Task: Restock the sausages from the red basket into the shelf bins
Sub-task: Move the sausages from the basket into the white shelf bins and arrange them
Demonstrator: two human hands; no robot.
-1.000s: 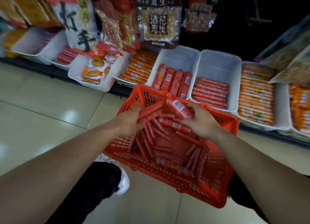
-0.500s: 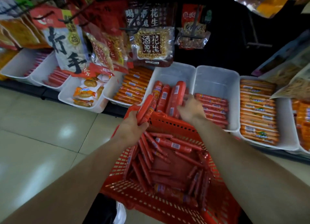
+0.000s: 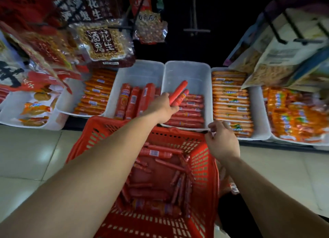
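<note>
Left hand point(image 3: 164, 108) grips a small bundle of thin red sausages point(image 3: 179, 93), fingers wrapped tight round their lower ends, tips pointing up and away. Bundle is held over the white shelf bin point(image 3: 187, 70), just above the row of matching sausages point(image 3: 188, 113) lying in its front half. Right hand point(image 3: 222, 141) has loosely curled fingers and holds nothing, at the bin's front rim; contact with the rim unclear. Red basket point(image 3: 204, 166) sits below both arms, against the shelf front, with loose sausages point(image 3: 156, 153) scattered on its bottom. Next bin to the left holds thicker red sausages point(image 3: 133, 100); next to the right, orange-wrapped sausages point(image 3: 229, 98). Peanut bags point(image 3: 103, 41) hang above.
</note>
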